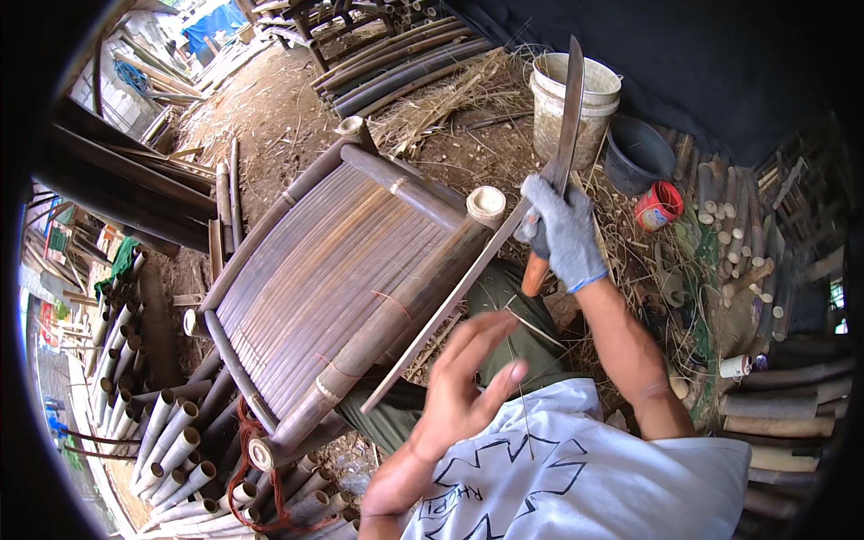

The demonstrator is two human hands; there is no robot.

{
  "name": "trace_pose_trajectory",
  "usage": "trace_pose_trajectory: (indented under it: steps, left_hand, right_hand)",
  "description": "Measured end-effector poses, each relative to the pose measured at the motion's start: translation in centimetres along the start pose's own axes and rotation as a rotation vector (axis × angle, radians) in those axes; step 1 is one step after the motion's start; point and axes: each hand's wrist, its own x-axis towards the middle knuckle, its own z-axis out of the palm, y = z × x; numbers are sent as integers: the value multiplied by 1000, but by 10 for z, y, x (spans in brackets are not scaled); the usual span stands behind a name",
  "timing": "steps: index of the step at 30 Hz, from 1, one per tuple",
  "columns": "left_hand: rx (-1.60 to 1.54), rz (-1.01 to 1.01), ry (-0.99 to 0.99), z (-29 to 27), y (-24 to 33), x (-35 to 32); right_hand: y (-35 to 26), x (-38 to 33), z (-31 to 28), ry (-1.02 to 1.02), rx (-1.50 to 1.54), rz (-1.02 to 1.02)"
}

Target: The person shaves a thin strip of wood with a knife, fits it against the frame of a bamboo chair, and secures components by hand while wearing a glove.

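My right hand, in a grey glove, is closed around a machete. The long curved blade points up and away, and the orange-brown handle shows below the glove. A long flat bamboo strip slants from the gloved hand down to the left; whether the hand grips it or only touches it, I cannot tell. My bare left hand hovers over my lap, fingers stretched and thumb apart, holding nothing. Close to its fingertips, a thin pale sliver lies across my trousers.
At my left stands a bamboo frame with a slatted panel. Cut bamboo tubes pile up at lower left. Beyond my right hand are a white bucket, a dark tub and a red can. Shavings litter the ground.
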Motion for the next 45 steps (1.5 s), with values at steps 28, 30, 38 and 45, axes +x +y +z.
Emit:
trace_pose_trajectory:
  steps: [28, 30, 38, 45]
  left_hand:
    - [53, -357, 253, 20, -45, -81]
    - [32, -348, 270, 17, -51, -87]
    - [133, -373, 238, 8, -47, -101]
    - [-542, -552, 241, -1, -46, -12]
  right_hand:
    - [-13, 70, -80, -127, -1381, -478]
    - [-8, 65, -76, -127, -1322, -494]
    - [-21, 104, -119, 140, -833, -223]
    - [-9, 0, -66, -171, -1086, -527]
